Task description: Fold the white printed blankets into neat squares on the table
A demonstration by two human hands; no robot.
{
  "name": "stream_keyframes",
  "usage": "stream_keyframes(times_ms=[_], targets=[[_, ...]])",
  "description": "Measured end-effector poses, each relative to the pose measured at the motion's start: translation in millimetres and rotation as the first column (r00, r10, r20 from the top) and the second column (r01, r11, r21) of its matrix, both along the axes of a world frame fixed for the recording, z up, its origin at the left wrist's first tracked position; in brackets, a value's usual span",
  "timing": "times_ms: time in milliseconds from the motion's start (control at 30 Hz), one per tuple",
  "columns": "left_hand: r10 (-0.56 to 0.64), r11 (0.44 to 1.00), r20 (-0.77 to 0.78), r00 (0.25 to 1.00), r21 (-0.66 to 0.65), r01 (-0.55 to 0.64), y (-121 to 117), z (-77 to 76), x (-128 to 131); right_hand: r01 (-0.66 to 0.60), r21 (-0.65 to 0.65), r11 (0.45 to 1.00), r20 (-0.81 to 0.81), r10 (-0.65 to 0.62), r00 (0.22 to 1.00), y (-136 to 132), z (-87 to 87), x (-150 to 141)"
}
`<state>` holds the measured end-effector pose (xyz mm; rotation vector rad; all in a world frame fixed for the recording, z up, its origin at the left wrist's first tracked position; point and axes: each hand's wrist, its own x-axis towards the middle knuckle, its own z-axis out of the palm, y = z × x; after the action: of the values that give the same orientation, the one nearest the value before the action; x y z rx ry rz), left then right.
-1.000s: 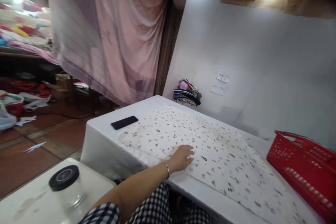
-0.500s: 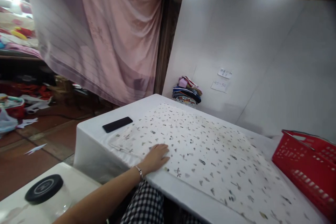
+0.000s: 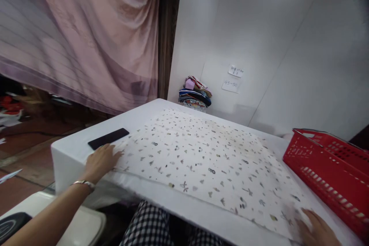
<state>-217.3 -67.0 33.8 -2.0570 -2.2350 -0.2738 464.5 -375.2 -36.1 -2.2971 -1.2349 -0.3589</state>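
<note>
White surface point(image 3: 141, 113) carries patterned cloth point(image 3: 196, 157); left hand point(image 3: 100, 162) rests at its corner, fingers parted, phone point(image 3: 108, 137) just beyond them; right hand point(image 3: 315, 230) blurs at another corner, finger spread unclear.

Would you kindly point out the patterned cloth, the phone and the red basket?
Patterned cloth point(image 3: 196, 161), head view: middle of its top.
Phone point(image 3: 109, 137), head view: middle of its face.
Red basket point(image 3: 331, 173), head view: long side wall.

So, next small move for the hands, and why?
Probably pinch the patterned cloth at its near corners: it lies spread out, with the left hand at the near left corner and the right hand, blurred, by the near right. Neither grip is clear.
</note>
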Motion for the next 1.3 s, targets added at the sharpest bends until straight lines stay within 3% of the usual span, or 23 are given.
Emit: stream_keyframes(times_ms=[100, 233, 333, 467, 533, 667, 900, 1000, 1300], targets=[[0.108, 0.992, 0.010, 0.994, -0.069, -0.107, -1.0, 2.4, -12.0, -0.197, -0.026, 0.980, -0.054, 0.195, 0.979, 50.0, -4.8, -40.3], [0.167, 0.979, 0.011, 0.986, -0.119, -0.164, 1.3, 6.3, -12.0, -0.419, -0.085, 0.904, -0.179, 0.400, 0.899, 109.1, 11.0, -132.2], [0.188, 0.977, 0.037, 0.981, -0.110, -0.183, 5.6, 8.3, -12.0, -0.550, -0.130, 0.825, -0.224, 0.516, 0.827, 140.5, 22.4, -191.5], [0.255, 0.954, 0.167, 0.952, -0.204, -0.220, 15.5, 7.4, -21.7, -0.655, -0.300, 0.694, -0.213, 0.620, 0.755, 168.4, 17.2, -233.3], [0.272, 0.942, 0.213, 0.938, -0.257, -0.215, 21.4, 5.3, -28.8, -0.654, -0.386, 0.651, -0.191, 0.637, 0.747, 176.1, 7.6, -240.7], [0.256, 0.939, 0.255, 0.932, -0.295, -0.177, 30.6, -0.6, -38.2, -0.642, -0.421, 0.641, -0.144, 0.652, 0.745, 178.6, -7.6, -240.8], [0.288, 0.945, 0.384, 0.877, -0.265, -0.194, 27.0, 4.8, -32.4, -0.626, -0.437, 0.646, -0.134, 0.642, 0.755, 176.4, -8.2, -238.1], [0.323, 0.938, 0.498, 0.805, -0.281, -0.203, 20.8, 11.6, -28.4, -0.626, -0.440, 0.644, -0.138, 0.641, 0.755, 177.0, -9.8, -237.0], [0.415, 0.910, 0.773, 0.480, -0.347, -0.227, 1.5, 13.2, -25.3, -0.619, -0.435, 0.654, -0.053, 0.667, 0.743, 175.0, -16.3, -229.2]])
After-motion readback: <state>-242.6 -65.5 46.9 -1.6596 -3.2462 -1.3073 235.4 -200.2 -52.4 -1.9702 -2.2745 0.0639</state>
